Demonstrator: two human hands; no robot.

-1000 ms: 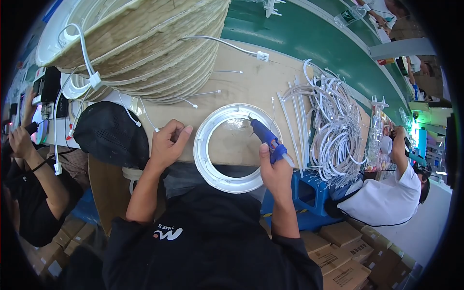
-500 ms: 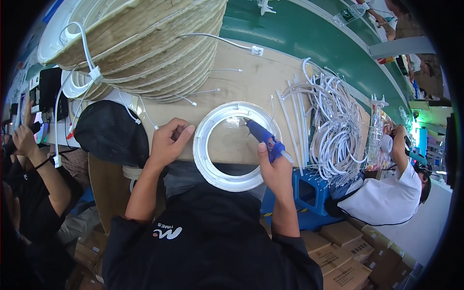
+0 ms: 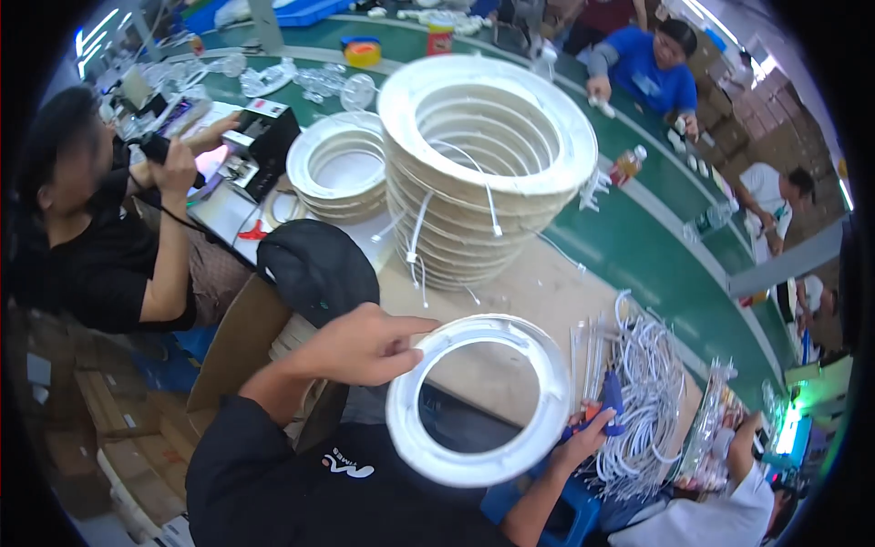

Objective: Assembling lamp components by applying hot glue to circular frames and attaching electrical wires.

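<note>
A white ring-shaped frame [image 3: 552,387] is tilted up in front of me, over the table's near edge. My left hand [image 3: 365,346] is at its upper left rim. The thumb overlaps the rim and the index finger stretches along it; the other fingers are curled. My right hand [image 3: 583,442] is closed on a blue hot glue gun [image 3: 613,399], to the right of the ring and beside the bundle of white cables [image 3: 647,401]. Part of the gun's handle is hidden by my fingers.
A tall stack of white rings [image 3: 474,228] with dangling connector leads stands ahead, beside a lower stack [image 3: 337,191]. A black cap [image 3: 319,269] lies left on the table. Co-workers sit at the left, right and far side. A blue stool [image 3: 579,510] is at lower right.
The ring has come up toward me, with my left hand now at its rim. My right hand has carried the glue gun right, to the cables. The view has shifted, showing more ahead.
</note>
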